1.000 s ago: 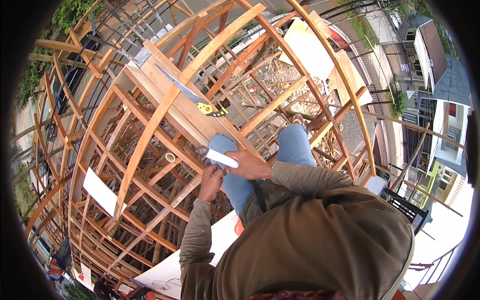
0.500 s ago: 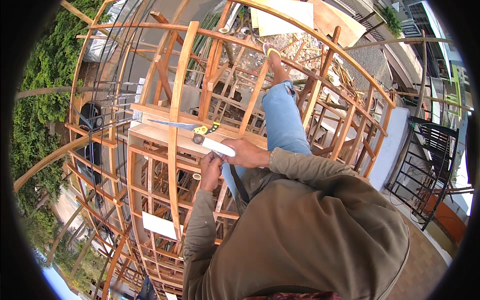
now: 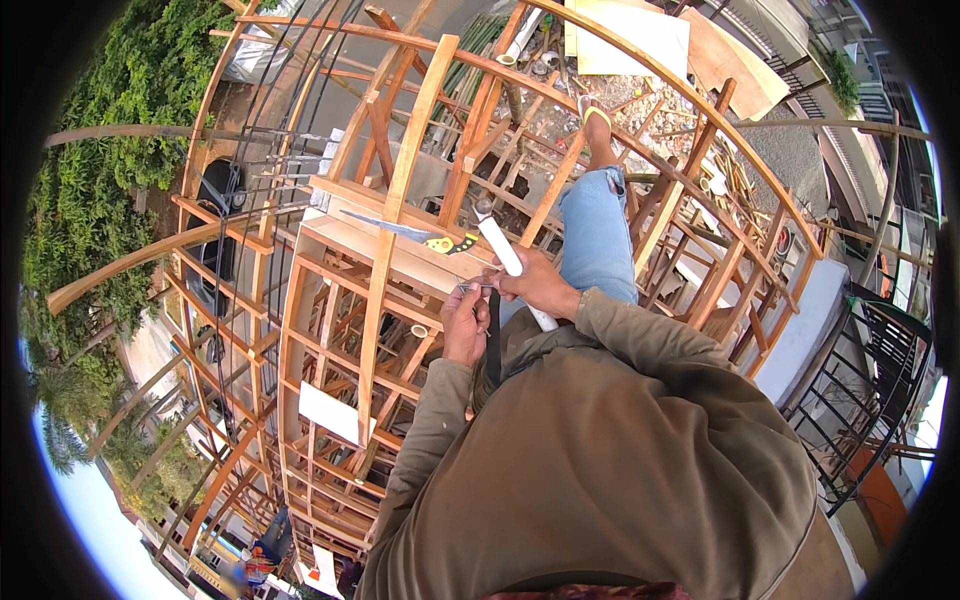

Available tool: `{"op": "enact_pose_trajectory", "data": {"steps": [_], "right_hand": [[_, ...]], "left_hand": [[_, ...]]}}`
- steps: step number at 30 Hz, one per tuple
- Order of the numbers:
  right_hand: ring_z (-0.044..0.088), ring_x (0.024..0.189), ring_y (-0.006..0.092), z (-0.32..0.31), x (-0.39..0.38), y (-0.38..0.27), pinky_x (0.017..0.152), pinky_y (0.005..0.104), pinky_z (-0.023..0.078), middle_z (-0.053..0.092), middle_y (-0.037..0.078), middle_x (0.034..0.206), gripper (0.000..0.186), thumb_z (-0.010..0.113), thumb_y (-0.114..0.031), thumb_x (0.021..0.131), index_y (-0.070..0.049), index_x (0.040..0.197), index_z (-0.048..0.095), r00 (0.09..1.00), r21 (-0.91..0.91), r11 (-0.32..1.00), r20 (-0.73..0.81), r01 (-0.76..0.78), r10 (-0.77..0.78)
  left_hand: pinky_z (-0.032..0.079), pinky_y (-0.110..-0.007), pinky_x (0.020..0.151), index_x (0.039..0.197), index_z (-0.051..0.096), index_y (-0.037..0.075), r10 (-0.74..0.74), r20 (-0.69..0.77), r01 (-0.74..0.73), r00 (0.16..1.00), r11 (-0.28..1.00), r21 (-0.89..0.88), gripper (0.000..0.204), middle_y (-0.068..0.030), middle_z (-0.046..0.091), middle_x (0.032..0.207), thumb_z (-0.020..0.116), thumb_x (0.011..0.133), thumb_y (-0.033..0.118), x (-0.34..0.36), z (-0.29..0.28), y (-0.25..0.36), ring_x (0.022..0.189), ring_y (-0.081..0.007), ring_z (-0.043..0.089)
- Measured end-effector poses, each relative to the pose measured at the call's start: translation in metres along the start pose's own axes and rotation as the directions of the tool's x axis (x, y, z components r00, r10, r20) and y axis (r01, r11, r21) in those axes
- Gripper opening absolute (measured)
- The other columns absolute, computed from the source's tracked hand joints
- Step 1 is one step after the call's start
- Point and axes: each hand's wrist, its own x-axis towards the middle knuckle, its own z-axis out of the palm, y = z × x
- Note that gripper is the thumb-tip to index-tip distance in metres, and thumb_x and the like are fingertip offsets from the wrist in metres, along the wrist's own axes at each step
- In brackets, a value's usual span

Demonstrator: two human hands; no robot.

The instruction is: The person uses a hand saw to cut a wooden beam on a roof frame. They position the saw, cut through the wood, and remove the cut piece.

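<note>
My right hand [image 3: 543, 284] is closed around the white handle of a hammer [image 3: 496, 240], its round metal head up and away from me. Close against it, my left hand [image 3: 464, 326] pinches at my right fingertips; a thin piece, possibly a nail, shows there but is too small to name surely. A dark strap [image 3: 493, 340] hangs just below the fingers. Beyond the hands, a hand saw [image 3: 428, 238] with a grey curved blade and a yellow and black handle lies on a pale plank [image 3: 350, 240], its blade passing behind an upright timber.
A timber framework [image 3: 395, 200] surrounds me, with open gaps down to lower levels. My leg [image 3: 597, 225] in blue denim stretches across it to a sandaled foot. Rubble and sheets of board [image 3: 632, 38] lie beyond. Black cables [image 3: 290, 90] run along the left.
The hammer has swung from lying toward the left to pointing farther away from me. Both hands have shifted right in view, still close together. The whole view has tilted; the saw stays on the plank.
</note>
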Motion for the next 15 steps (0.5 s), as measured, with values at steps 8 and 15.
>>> {"op": "enact_pose_trajectory", "data": {"steps": [8, 15], "right_hand": [[0.066, 0.077, 0.0122, 0.034, -0.02, -0.006, 0.067, 0.0257, 0.058, 0.062, 0.004, 0.092, 0.027, 0.069, -0.004, 0.085, -0.001, 0.109, 0.057, 0.987, -0.056, 0.991, 0.094, -0.125, 0.129], [0.067, 0.074, 0.0123, 0.07, -0.019, -0.004, 0.067, 0.0271, 0.059, 0.068, 0.008, 0.093, 0.036, 0.069, -0.008, 0.088, 0.002, 0.119, 0.056, 0.967, -0.275, 0.953, 0.176, -0.13, 0.183]], "left_hand": [[0.029, -0.018, 0.046, 0.099, 0.061, 0.01, 0.152, -0.131, -0.15, 0.98, 0.988, 0.027, 0.016, 0.0055, 0.053, 0.074, 0.064, 0.102, 0.026, -0.011, -0.022, -0.026, 0.055, -0.0017, 0.041], [0.033, -0.019, 0.049, 0.105, 0.066, 0.004, 0.092, -0.066, -0.101, 0.994, 0.981, -0.164, 0.023, 0.0042, 0.056, 0.077, 0.063, 0.102, 0.027, -0.024, -0.054, -0.015, 0.059, -0.0029, 0.042]]}}
